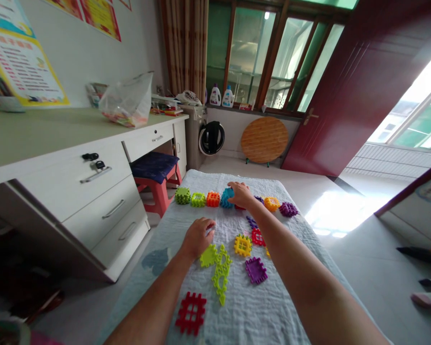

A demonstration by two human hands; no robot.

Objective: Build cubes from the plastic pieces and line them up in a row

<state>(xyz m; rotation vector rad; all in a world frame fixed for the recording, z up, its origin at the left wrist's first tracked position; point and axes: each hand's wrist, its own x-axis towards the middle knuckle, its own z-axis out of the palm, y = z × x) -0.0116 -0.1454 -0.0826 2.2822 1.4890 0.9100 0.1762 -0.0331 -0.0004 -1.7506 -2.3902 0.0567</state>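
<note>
My right hand (241,194) reaches to the row of block cubes at the far side of the cloth, its fingers curled over a blue cube (226,198). Left of that stand an orange-red cube (213,199), a light green one (198,199) and a darker green one (183,195). My left hand (201,235) rests with curled fingers; what they hold, if anything, is hidden. Beside it lie a lime square (209,256) and lime triangular pieces (221,275). A yellow piece (243,245), a purple piece (256,270) and a dark red piece (191,313) lie flat.
The pale blue cloth (151,297) covers the surface. An orange cube (272,204) and a purple cube (289,209) end the row at right. A white desk (96,191) and a stool (155,167) stand at left, a round wooden tabletop (265,139) beyond.
</note>
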